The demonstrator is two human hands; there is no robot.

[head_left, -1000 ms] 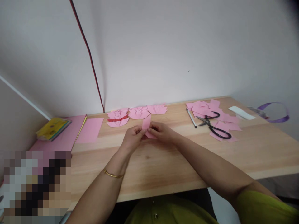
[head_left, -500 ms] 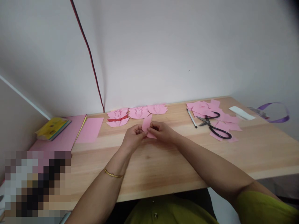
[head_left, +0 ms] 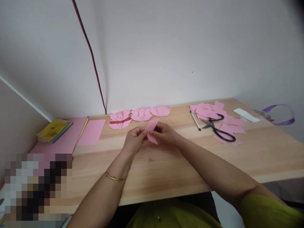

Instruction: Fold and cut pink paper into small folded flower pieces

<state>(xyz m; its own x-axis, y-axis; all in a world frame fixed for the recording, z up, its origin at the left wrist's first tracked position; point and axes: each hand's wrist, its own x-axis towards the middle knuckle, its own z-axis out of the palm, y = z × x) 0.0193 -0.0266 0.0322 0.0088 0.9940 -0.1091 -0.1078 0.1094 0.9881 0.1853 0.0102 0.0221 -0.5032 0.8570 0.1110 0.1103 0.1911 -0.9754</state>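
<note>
A folded piece of pink paper [head_left: 152,124] is held up between both hands, just above the wooden table. My left hand [head_left: 136,138] pinches its left side with thumb and fingers. My right hand [head_left: 164,134] grips it from the right, the thumb lying across the front. One end of the paper points up and right, another flap points down. Fingers cover its middle, so the fold there is hidden. Beyond the hands, folded pink paper shapes [head_left: 141,114] stand in a row by the wall, and a red strip [head_left: 120,120] lies across the left ones.
Right of the hands lie black-handled scissors [head_left: 211,124], a pen [head_left: 195,120], loose pink paper pieces [head_left: 204,110] and a white strip [head_left: 246,115]. A purple ribbon loop [head_left: 282,123] hangs past the right edge. Pink sheets [head_left: 91,132] and a yellow packet [head_left: 53,130] lie left.
The pink paper has tilted to the right between my fingers, and its lower flap now points down more sharply. Both hands stay in nearly the same spot.
</note>
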